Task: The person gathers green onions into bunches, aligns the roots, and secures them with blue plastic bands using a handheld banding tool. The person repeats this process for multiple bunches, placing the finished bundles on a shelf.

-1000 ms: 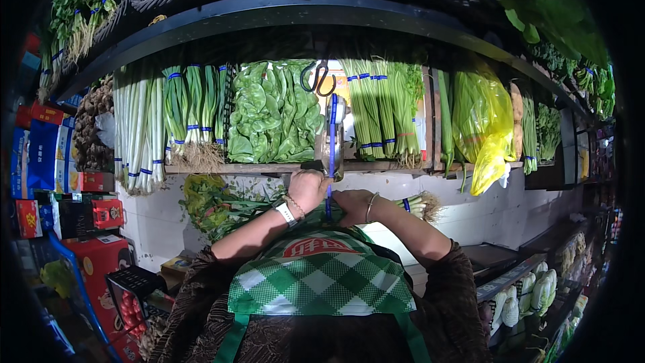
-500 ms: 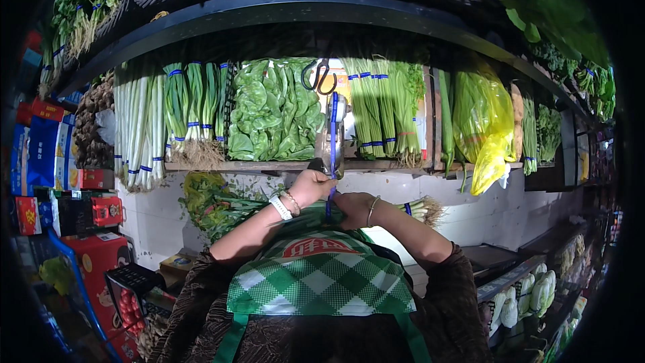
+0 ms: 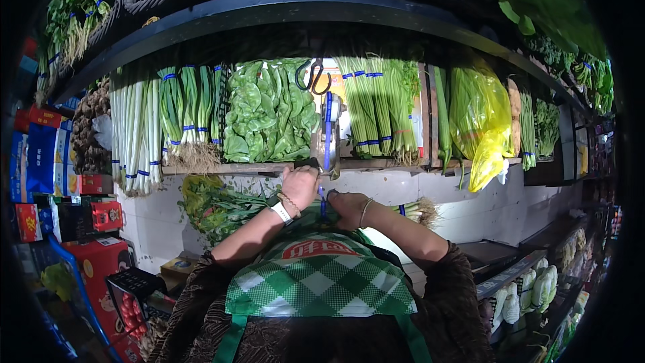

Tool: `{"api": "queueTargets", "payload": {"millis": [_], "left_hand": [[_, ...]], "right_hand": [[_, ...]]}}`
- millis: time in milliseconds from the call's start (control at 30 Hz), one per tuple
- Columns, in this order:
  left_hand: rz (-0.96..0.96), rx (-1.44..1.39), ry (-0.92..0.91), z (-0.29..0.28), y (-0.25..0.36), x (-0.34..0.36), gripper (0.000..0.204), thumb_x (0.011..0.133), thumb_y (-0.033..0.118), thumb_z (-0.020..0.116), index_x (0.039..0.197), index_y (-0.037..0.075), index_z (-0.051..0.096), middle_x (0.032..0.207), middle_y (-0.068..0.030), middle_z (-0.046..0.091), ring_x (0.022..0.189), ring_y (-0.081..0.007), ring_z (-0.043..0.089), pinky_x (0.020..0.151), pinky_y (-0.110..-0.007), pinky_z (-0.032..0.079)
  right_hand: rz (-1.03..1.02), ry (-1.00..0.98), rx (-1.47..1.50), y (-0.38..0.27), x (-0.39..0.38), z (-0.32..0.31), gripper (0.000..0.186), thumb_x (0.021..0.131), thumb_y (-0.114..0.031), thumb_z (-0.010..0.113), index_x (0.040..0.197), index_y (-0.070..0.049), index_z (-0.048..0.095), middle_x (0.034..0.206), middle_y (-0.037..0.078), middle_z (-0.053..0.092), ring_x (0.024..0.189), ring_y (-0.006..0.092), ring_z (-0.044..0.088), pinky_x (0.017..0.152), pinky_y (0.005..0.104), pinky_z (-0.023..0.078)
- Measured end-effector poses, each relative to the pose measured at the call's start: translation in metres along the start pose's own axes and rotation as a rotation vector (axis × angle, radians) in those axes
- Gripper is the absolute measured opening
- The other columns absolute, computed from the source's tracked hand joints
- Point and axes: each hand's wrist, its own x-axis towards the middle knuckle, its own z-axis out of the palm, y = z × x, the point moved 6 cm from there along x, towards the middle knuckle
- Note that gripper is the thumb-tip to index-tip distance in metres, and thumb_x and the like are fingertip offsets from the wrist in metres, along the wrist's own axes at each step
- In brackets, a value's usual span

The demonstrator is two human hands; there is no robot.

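My left hand (image 3: pixel 300 185) is closed, knuckles up, beside the near end of a metal tape dispenser (image 3: pixel 326 151). Its fingertips are hidden, so what they grip does not show. A strip of blue tape (image 3: pixel 328 124) runs along the dispenser toward me and down between my hands. Close to its lower end my right hand (image 3: pixel 347 209) is closed, the thumb pressed by the tape, the other fingers tucked out of sight. Below my forearms lie scallions, their green leaves (image 3: pixel 245 210) at left and a rooted white end (image 3: pixel 420 212) with a blue band at right.
Black-handled scissors (image 3: pixel 314 77) lie behind the dispenser. On the shelf stand leeks (image 3: pixel 195 104), flat green pods (image 3: pixel 269 111), banded green stalks (image 3: pixel 366 107) and a yellow plastic bag (image 3: pixel 478 114). A dark shelf beam (image 3: pixel 322 3) crosses above. Boxes (image 3: pixel 101 269) crowd the left.
My left hand has moved off the tape, forward and slightly left to the dispenser's near end. My right hand stays low by the tape, nearly unmoved.
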Motion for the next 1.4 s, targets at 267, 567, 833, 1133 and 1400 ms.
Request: {"api": "queueTargets", "payload": {"millis": [267,567,833,1133,1400], "left_hand": [[-0.307,-0.782,-0.274,0.012,-0.022,-0.014,0.017,0.080,0.028,0.074,0.078,0.012,0.071,0.077,-0.0055,0.068,0.078,-0.0203,0.064,0.091,-0.041,0.040],[0.186,-0.467,-0.006,-0.043,0.009,-0.029,0.007,0.077,0.019,0.074,0.075,0.013,0.070,0.080,0.0022,0.067,0.087,-0.0168,0.061,0.100,-0.041,0.029],[0.385,-0.173,0.148,-0.069,0.019,-0.058,0.007,0.075,0.015,0.072,0.081,0.013,0.071,0.086,0.0030,0.067,0.092,-0.0146,0.060,0.105,-0.049,0.030],[0.296,0.048,0.244,-0.078,0.014,-0.103,0.026,0.072,0.024,0.076,0.095,0.011,0.070,0.109,0.0000,0.066,0.102,-0.0167,0.059,0.103,-0.049,0.034],[0.183,0.084,0.287,-0.069,0.003,-0.160,0.021,0.076,0.023,0.075,0.091,0.008,0.070,0.100,-0.0026,0.066,0.096,-0.0143,0.061,0.074,-0.031,0.046]], "right_hand": [[0.042,0.019,0.054,0.004,-0.002,0.008,0.060,0.075,-0.042,0.071,0.115,0.001,0.056,0.103,0.023,0.066,0.098,0.0364,0.065,0.084,0.0416,0.053],[-0.032,-0.082,0.088,0.013,0.018,0.006,0.059,0.066,-0.030,0.075,0.105,0.008,0.052,0.096,0.024,0.065,0.093,0.0365,0.065,0.081,0.0410,0.052],[-0.124,-0.131,0.116,0.014,0.044,0.009,0.058,0.064,-0.035,0.076,0.102,0.005,0.057,0.097,0.024,0.065,0.095,0.0351,0.064,0.084,0.0390,0.050],[-0.167,-0.200,0.199,0.007,0.084,0.020,0.053,0.070,-0.030,0.077,0.106,0.005,0.058,0.091,0.011,0.068,0.084,0.0178,0.063,0.076,0.0301,0.049],[-0.484,-0.198,0.565,-0.063,0.083,-0.041,0.056,0.072,-0.021,0.080,0.114,0.005,0.053,0.101,0.012,0.064,0.093,0.0161,0.058,0.085,0.0297,0.047]]}}
